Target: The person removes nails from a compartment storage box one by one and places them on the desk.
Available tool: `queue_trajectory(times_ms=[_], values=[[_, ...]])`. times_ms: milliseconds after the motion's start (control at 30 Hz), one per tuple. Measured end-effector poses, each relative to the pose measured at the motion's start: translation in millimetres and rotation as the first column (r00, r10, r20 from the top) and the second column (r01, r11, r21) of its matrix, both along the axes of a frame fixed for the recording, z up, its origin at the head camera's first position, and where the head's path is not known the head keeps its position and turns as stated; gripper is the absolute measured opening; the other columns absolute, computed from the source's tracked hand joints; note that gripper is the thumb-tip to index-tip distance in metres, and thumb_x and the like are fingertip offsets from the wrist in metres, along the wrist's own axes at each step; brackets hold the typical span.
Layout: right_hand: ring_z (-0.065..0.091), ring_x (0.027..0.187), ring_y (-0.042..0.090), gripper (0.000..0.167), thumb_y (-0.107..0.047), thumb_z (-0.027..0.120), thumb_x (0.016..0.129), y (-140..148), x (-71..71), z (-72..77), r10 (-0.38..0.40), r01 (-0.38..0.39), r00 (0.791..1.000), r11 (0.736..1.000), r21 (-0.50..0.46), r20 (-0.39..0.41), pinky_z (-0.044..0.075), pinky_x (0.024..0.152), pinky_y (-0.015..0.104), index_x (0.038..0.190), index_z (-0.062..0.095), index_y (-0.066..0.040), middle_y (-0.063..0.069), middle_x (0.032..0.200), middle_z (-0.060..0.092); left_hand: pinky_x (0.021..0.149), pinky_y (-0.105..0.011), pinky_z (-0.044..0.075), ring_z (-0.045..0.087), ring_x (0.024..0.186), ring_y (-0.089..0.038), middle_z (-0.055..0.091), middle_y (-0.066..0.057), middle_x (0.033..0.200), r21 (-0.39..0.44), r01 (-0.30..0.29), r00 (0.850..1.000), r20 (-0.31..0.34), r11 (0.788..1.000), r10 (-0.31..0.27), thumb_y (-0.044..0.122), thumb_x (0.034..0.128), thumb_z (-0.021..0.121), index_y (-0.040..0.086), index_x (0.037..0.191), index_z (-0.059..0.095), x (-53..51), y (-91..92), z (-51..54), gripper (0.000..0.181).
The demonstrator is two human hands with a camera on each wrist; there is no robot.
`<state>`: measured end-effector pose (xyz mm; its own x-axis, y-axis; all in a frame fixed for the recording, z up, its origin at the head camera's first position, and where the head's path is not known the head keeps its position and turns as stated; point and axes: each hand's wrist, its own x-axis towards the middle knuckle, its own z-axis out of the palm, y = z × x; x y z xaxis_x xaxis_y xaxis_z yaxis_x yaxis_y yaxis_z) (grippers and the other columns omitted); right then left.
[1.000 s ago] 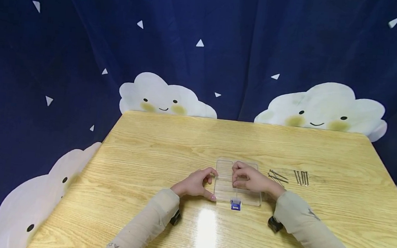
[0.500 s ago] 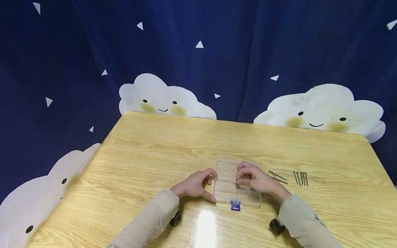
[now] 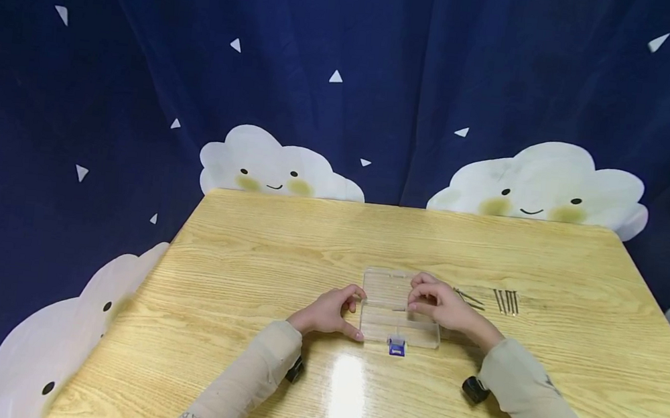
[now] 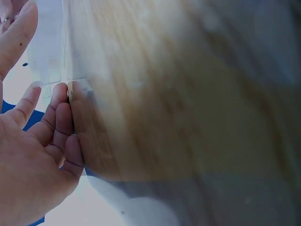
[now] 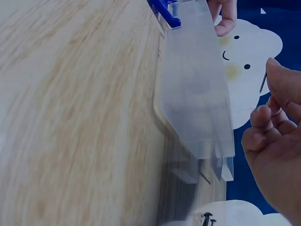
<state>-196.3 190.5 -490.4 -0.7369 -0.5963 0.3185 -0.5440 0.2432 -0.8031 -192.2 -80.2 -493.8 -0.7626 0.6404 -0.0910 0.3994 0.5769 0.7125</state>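
Note:
A clear plastic box (image 3: 378, 331) with a blue latch (image 3: 397, 347) lies with its lid (image 3: 378, 282) laid back behind the base. My left hand (image 3: 331, 309) holds the base at its left end, thumb near the front corner and index finger near the rear one. Above the right part of the box, my right hand (image 3: 443, 305) pinches a thin dark nail (image 5: 263, 83) between thumb and finger. In the head view that nail's tip points left over the base. Through the blur of the left wrist view, fingertips (image 4: 60, 92) rest close to the box's edge.
Just right of the right hand lie a few loose nails (image 3: 470, 299), partly hidden by it. Farther right, several nails (image 3: 506, 302) lie side by side in a row. The wooden table (image 3: 283, 244) ends at a dark blue curtain (image 3: 394, 93).
My right hand has drifted right across the box, uncovering more of the lid, and the nail's tip now shows past its fingers. The left hand and the box stay where they were.

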Motion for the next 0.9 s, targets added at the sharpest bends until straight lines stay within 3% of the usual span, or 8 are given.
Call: queue_trajectory(times_ms=[300,600,767,900], values=[[0.037,0.061,0.016,0.01,0.008,0.065,0.077,13,5.7,3.6,-0.008,0.006,0.997,1.0,-0.017,-0.074,0.034,0.052,0.024,0.079,0.062,-0.001,0.01,0.088,0.043,0.063,-0.022,0.031,0.041,0.07,-0.016,0.052,-0.007,0.085,-0.001,0.003,1.0,0.007,1.0,-0.003,0.026,0.065,0.083,0.01,0.114,0.047,0.2,-0.4,-0.2,0.063],[0.034,0.057,0.009,0.004,0.0,0.064,0.082,27,8.8,0.6,-0.004,-0.002,0.997,0.997,-0.082,-0.078,0.031,0.047,0.024,0.082,0.064,-0.004,0.004,0.075,0.038,0.063,-0.021,0.032,0.039,0.069,-0.01,0.05,-0.003,0.083,-0.004,0.0,1.0,-0.001,1.0,0.0,0.026,0.0644,0.083,0.011,0.114,0.047,-0.6,-0.8,-1.1,0.063],[0.034,0.055,0.005,0.005,0.001,0.063,0.082,30,16.5,10.1,-0.098,0.098,0.995,0.995,0.021,-0.004,0.032,0.046,0.023,0.083,0.064,-0.004,-0.002,0.067,0.042,0.064,-0.021,0.032,0.04,0.069,-0.012,0.051,-0.004,0.084,0.004,0.009,1.0,-0.007,1.0,-0.009,0.026,0.0651,0.083,0.01,0.114,0.047,0.0,-1.0,-1.5,0.063],[0.028,0.05,0.003,0.007,0.002,0.062,0.083,33,20.4,14.8,-0.179,0.175,0.984,0.978,0.112,0.022,0.031,0.047,0.022,0.081,0.063,-0.004,-0.005,0.057,0.035,0.063,-0.022,0.031,0.04,0.07,-0.013,0.051,-0.005,0.084,0.013,0.017,1.0,-0.005,1.0,-0.017,0.025,0.066,0.082,0.009,0.115,0.047,-0.2,-1.0,-2.2,0.063]])
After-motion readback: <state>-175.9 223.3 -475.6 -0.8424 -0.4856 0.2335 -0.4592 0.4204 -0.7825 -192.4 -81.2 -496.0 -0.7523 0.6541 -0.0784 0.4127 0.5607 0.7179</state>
